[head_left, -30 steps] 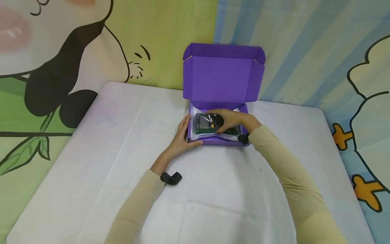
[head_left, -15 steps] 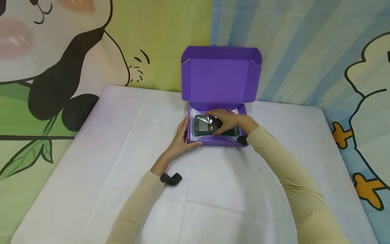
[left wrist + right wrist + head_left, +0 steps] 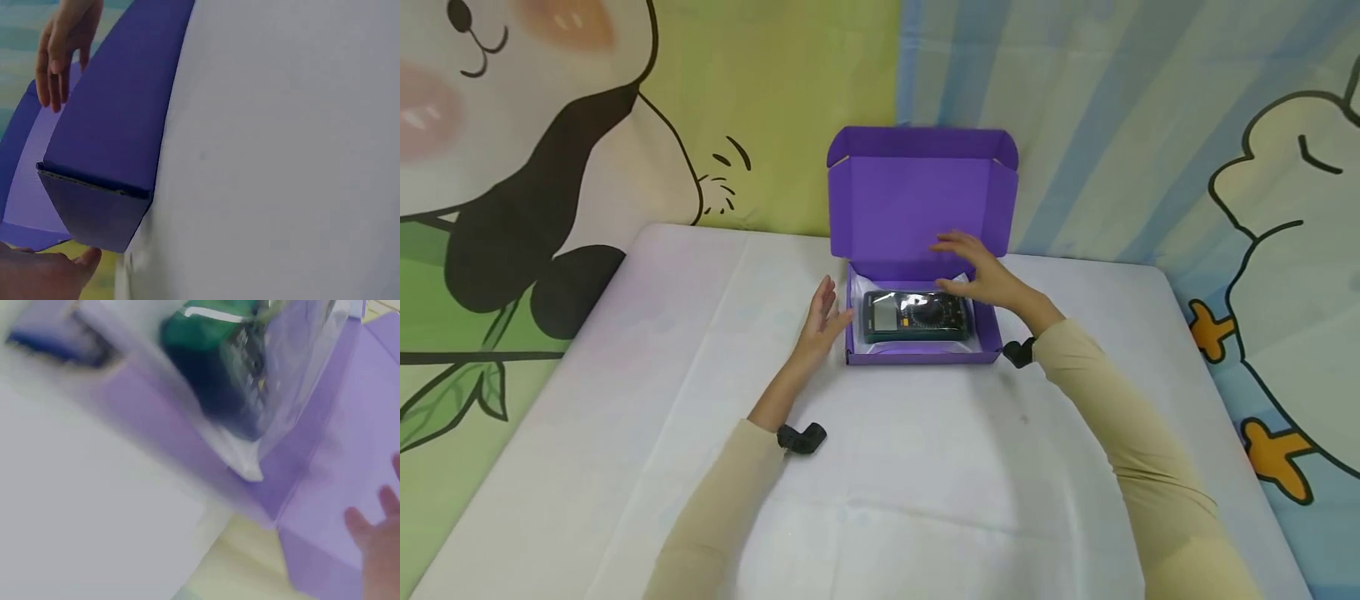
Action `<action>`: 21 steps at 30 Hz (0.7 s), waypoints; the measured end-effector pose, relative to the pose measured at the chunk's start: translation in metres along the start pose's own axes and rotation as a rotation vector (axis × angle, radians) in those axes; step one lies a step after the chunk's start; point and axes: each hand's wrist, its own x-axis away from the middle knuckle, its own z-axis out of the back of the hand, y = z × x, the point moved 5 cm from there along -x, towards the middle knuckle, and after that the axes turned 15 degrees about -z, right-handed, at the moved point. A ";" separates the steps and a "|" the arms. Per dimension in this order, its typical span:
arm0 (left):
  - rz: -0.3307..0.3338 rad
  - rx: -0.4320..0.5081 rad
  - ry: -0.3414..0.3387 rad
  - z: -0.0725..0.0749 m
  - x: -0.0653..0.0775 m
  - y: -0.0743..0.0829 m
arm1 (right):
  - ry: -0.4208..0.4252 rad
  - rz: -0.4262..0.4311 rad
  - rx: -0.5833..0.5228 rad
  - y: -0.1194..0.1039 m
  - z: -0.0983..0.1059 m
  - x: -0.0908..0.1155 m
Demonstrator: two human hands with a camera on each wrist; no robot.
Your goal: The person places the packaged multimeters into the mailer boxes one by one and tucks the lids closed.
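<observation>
A dark multimeter [image 3: 917, 315] with a grey screen and a round dial lies in a clear plastic bag [image 3: 973, 333]. Bag and meter sit inside a purple cardboard box [image 3: 925, 359], whose lid [image 3: 917, 200] stands raised at the back. My left hand [image 3: 816, 327] is just beside the box's left side, fingers extended; whether the thumb touches the wall I cannot tell. Over the right part of the box hovers my right hand [image 3: 988, 277], fingers spread, holding nothing. The right wrist view shows the bagged meter [image 3: 219, 369] blurred, with its green edge up close.
The box stands at the back of a white-covered table [image 3: 910, 467]. Behind it hangs a printed backdrop [image 3: 790, 100] with cartoon animals. A black wrist camera [image 3: 802, 437] sits on the left wrist, another black camera [image 3: 1019, 352] on the right.
My right hand has let go of the bagged multimeter and risen to the right. The left hand has come off the box's front left corner and shifted left. The meter lies flat in the box.
</observation>
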 end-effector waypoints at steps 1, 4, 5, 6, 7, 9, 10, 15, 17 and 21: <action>-0.001 0.026 0.023 0.001 -0.005 0.003 | 0.059 0.025 -0.029 -0.004 0.005 0.004; -0.023 0.069 0.076 0.007 -0.025 0.008 | 0.268 0.099 -0.134 -0.017 0.021 0.016; -0.044 0.076 0.087 0.009 -0.032 0.009 | 0.344 0.108 -0.159 -0.022 0.025 0.020; -0.069 0.071 0.096 0.011 -0.040 0.011 | 0.413 0.115 -0.181 -0.027 0.030 0.024; -0.081 0.064 0.107 0.013 -0.048 0.016 | 0.476 0.118 -0.193 -0.025 0.032 0.025; -0.101 0.026 0.122 0.018 -0.063 0.025 | 0.534 0.067 -0.222 -0.026 0.037 0.027; -0.106 0.011 0.131 0.020 -0.069 0.029 | 0.541 0.030 -0.240 -0.026 0.039 0.027; -0.077 0.033 0.160 0.026 -0.097 0.040 | 0.467 -0.198 -0.408 -0.012 0.049 0.021; -0.061 0.063 0.162 0.026 -0.105 0.041 | 0.437 -0.289 -0.502 0.001 0.050 0.016; -0.034 0.138 0.171 0.024 -0.114 0.042 | 0.416 -0.399 -0.640 0.020 0.050 0.009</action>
